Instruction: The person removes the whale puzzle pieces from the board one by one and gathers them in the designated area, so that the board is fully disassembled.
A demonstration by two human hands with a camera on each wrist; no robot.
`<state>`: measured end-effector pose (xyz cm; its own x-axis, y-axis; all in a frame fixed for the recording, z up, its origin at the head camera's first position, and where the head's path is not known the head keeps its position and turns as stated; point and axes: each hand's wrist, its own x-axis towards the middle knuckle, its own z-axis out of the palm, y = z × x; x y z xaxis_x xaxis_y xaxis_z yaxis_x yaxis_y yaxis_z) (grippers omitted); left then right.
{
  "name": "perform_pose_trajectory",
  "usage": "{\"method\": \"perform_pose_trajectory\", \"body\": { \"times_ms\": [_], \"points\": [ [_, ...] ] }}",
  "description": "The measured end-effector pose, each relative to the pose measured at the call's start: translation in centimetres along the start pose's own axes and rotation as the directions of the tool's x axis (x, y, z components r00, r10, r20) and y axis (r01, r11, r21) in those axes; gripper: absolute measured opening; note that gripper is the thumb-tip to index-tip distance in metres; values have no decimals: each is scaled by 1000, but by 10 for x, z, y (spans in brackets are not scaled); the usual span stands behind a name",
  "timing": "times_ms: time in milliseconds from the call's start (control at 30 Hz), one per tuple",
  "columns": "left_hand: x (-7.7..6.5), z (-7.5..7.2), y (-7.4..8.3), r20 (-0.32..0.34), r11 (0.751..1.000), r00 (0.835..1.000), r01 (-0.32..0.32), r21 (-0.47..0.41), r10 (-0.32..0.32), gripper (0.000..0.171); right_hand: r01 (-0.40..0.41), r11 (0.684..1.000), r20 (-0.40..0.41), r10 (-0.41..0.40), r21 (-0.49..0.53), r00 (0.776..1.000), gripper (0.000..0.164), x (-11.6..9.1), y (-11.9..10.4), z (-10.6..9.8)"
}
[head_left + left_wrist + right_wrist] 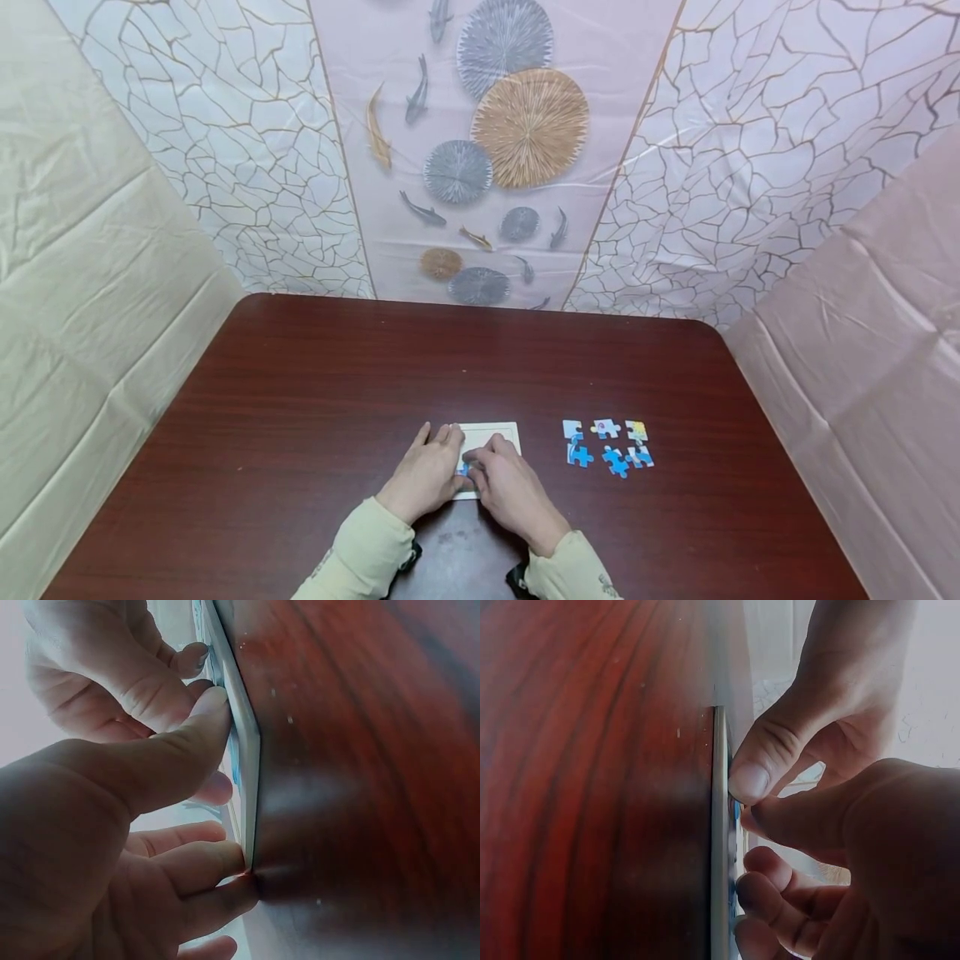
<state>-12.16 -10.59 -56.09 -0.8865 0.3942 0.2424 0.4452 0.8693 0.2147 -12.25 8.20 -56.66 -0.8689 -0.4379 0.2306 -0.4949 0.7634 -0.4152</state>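
Observation:
A small white puzzle tray (491,430) lies flat on the table, with a blue jigsaw piece (464,469) showing between the hands. My left hand (426,473) rests along the tray's left side, fingers mostly straight; in the left wrist view its thumb (184,754) presses near the rim and other fingertips touch the edge. Over the tray, my right hand (513,487) has its thumb and curled fingers (769,900) at the blue piece. The two thumbs come close together in the right wrist view. Much of the tray's inside is hidden under the hands.
Right of the tray, several loose jigsaw pieces lie in two rows, among them a yellow-patterned piece (637,430) and a blue piece (616,461). The dark red-brown table (337,375) meets patterned cloth (292,167) at the back and plain cloth at both sides.

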Motion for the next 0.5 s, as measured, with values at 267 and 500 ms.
{"method": "perform_pose_trajectory", "body": {
  "times_ms": [267,500],
  "points": [
    [1,-3,-1,35,998,999,5,-59,-2,73,28,999,-6,-28,35,1000,19,-1,-1,-3],
    [1,-45,16,139,988,990,44,-145,-24,87,1,997,18,-3,80,1000,22,-2,-3,-6]
  ]
}}
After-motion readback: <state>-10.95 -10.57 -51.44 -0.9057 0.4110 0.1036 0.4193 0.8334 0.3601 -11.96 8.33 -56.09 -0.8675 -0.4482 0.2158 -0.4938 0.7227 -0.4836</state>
